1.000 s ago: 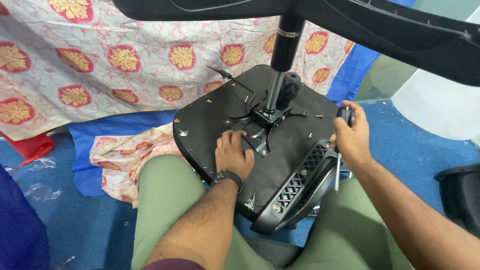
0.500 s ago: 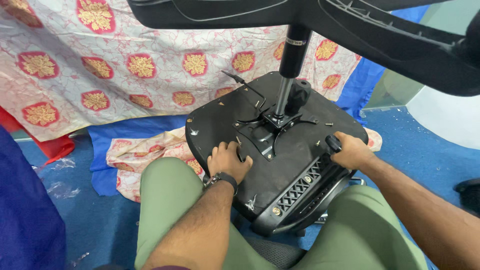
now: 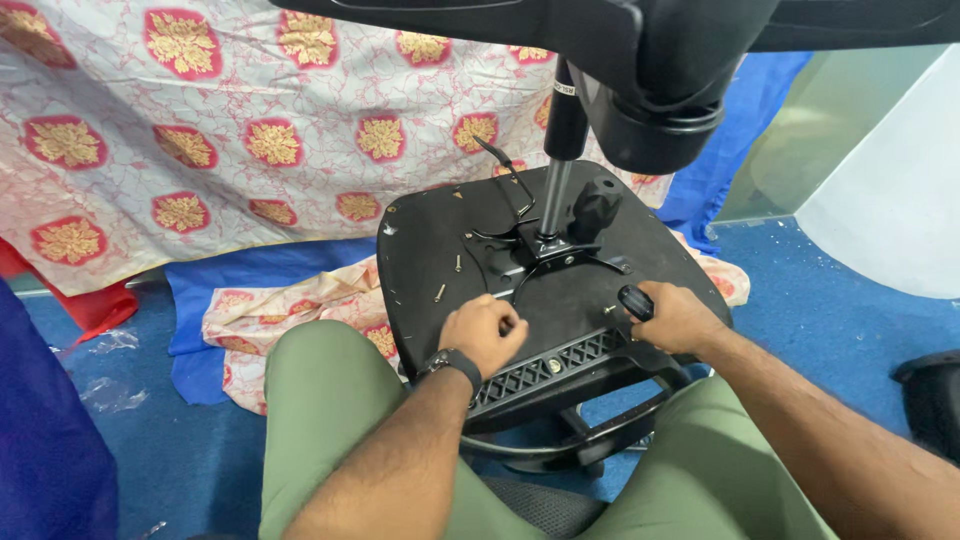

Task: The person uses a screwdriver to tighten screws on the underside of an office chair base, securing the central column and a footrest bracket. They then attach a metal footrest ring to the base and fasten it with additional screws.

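While the upturned seat (image 3: pixel 560 290) rests against our knees, it looks stiff and heavy, best gripped at its rim. Our left hand (image 3: pixel 485 332) lies on it, fingers curled, holding nothing visible; our right hand (image 3: pixel 672 318) grips a black handle (image 3: pixel 635 302). Since earlier, the right hand has shifted inward along the near edge.

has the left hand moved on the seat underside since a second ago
Yes. The left hand has slid toward the near edge of the upturned chair seat, away from the central metal bracket it rested beside.
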